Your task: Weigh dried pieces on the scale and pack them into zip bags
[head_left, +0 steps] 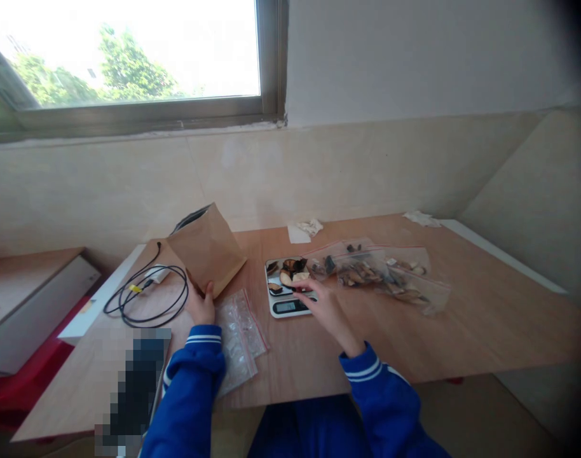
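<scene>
Room: one window (123, 51) above a pale tiled wall (128, 184), in the head view; the wooden tabletop (290, 369) runs along it.
Paper bag: one (209, 245), leaning, mouth turned up and away to the left; the left hand (202, 308) grasps its lower corner, probably to keep it from tipping.
Scale: one (274, 313), mid-tabletop between the hands, its display (290, 306) on the near edge, likely so it can be read from the seat.
Dried slices: at least four pieces (287, 278) on the scale's plate; overlap prevents an exact count.
Right hand: one (323, 305), fingertips at a pale piece (300, 277) there; whether it is pinched or merely touched, I cannot tell.
Filled zip bags: several (367, 273), overlapping right of the scale, seemingly kept within right-hand reach.
Clear bags: at least two (236, 337), flat, beside the left hand.
Cable: one (135, 289), loosely coiled far left, apparently out of the way.
</scene>
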Tool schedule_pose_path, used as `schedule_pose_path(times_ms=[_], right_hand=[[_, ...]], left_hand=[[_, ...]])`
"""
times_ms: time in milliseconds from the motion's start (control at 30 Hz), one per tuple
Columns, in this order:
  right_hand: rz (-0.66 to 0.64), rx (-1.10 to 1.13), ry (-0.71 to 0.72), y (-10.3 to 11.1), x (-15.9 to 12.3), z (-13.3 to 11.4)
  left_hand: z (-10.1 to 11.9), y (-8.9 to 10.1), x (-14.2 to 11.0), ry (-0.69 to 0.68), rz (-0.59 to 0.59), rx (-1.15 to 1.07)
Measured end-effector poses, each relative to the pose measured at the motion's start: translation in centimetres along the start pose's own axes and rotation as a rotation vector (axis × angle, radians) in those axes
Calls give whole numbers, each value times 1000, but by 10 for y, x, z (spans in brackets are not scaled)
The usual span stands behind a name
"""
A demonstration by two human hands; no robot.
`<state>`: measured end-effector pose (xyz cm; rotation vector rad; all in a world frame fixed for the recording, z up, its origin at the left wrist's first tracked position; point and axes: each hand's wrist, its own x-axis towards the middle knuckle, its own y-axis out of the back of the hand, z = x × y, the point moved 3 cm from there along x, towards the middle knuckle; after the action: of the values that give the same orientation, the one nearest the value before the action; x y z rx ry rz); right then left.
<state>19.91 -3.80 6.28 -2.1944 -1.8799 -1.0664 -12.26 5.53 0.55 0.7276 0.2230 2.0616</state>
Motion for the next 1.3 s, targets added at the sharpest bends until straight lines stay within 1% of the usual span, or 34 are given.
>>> schedule_pose_path(times_ms=[100, 233, 333, 400, 467, 567, 633, 667, 700, 767, 800, 833, 900, 933, 967, 1000, 1067, 1133, 1167, 1233, 1300], right_hand=[[-33, -44, 36, -16, 13, -2], [-65, -165, 63, -31, 47, -10], [-190, -301, 105, -39, 67, -6], [-247, -350, 122, -40, 70, 0], [-215, -341, 126, -34, 65, 2], [-82, -276, 90, -18, 40, 0], [-18, -224, 54, -8, 16, -2], [-5, -199, 40, -4, 4, -3], [7, -182, 24, 0, -9, -3], [35, -176, -27, 6, -34, -1], [43, -179, -56, 9, -46, 1], [46, -180, -84, 11, -56, 4], [44, -171, -135, 17, -73, 9], [47, -163, -156, 19, -81, 12], [55, -156, -175, 21, -87, 14], [66, -153, -192, 23, -91, 17], [84, -152, -214, 25, -98, 19], [94, -148, -222, 26, -101, 20], [95, -142, -223, 25, -101, 19], [92, -128, -223, 25, -101, 17], [87, -123, -225, 24, -99, 13]], left_hand=[[0, 0, -1, 38, 34, -34], [-2, 0, 0, 41, 68, -96], [3, 3, -1, -47, 137, -132], [11, 7, -4, -148, 207, -165], [20, 13, -9, -228, 307, -165], [37, 24, -17, -342, 498, -134], [55, 31, -22, -452, 558, -121], [66, 36, -23, -516, 554, -122], [79, 40, -23, -570, 505, -121], [105, 51, -20, -610, 320, -110], [115, 55, -18, -581, 161, -98], [122, 59, -15, -526, -30, -79], [125, 65, -17, -397, -395, -19], [122, 67, -21, -369, -548, 36], [115, 68, -28, -352, -680, 107], [105, 69, -35, -336, -745, 172], [85, 68, -52, -337, -736, 275], [68, 63, -69, -332, -690, 352], [62, 60, -77, -327, -702, 371], [56, 54, -89, -298, -697, 408], [57, 52, -93, -284, -671, 423]])
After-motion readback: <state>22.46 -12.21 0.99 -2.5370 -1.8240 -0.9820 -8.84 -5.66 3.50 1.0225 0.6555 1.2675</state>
